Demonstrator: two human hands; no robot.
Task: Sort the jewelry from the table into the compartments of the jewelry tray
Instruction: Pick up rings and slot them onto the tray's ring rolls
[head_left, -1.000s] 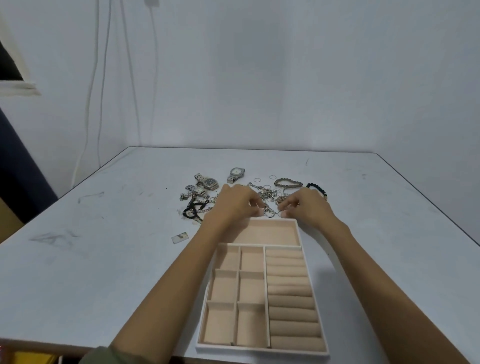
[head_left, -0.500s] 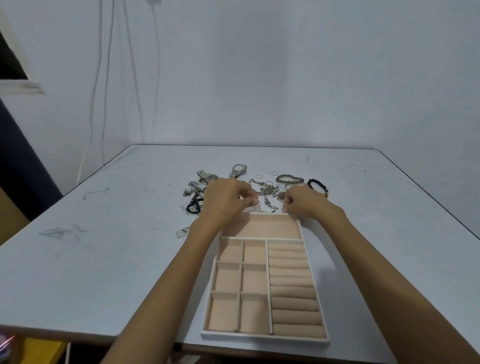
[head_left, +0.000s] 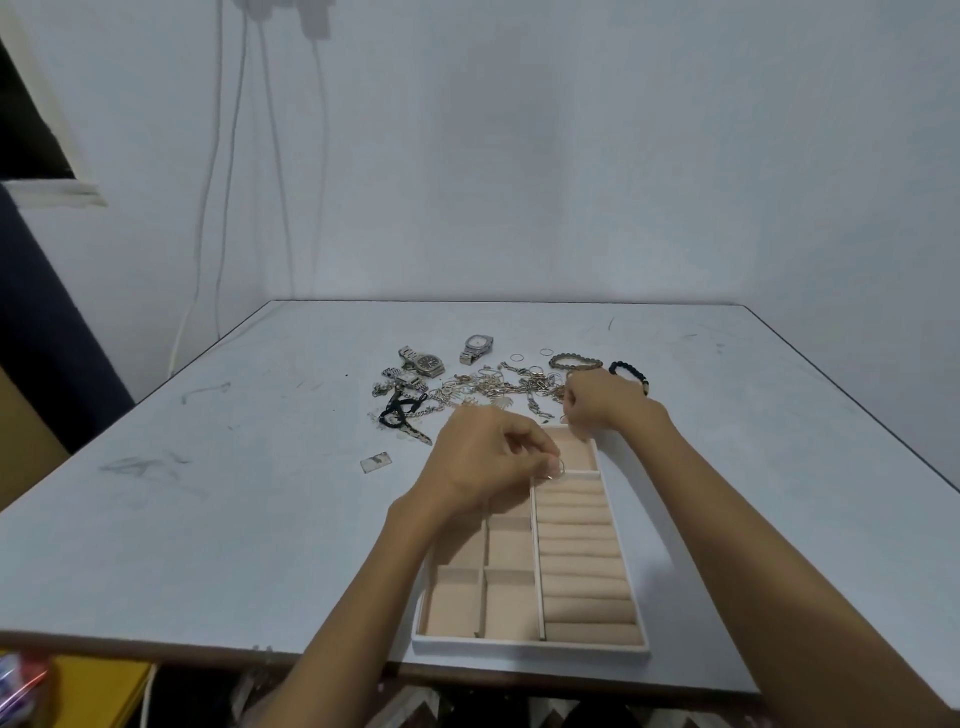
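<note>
Beige velvet lines the jewelry tray (head_left: 530, 643) that sits under my left forearm, its near rim at the table's (head_left: 208, 519) front edge. My left hand (head_left: 488, 465) hovers over the tray's far half, thumb and fingertips pinched together on a thin ring (head_left: 555, 469), which hangs at my fingertips just above the top of the padded roll column (head_left: 582, 561) on that hand's right. The small square compartments (head_left: 506, 603) lie below my left wrist, nearer my body. My right hand (head_left: 605, 404) rests at the tray's far right corner, fingers curled down; whether they grip anything I cannot tell. Just beyond both hands spreads the tangled pile of chains (head_left: 498, 387). Past my right knuckles lie a beaded bracelet (head_left: 574, 361) and a dark bracelet (head_left: 629, 371); farther out from my left hand are two watches (head_left: 428, 362), and a small flat tag (head_left: 375, 462) lies to its left.
</note>
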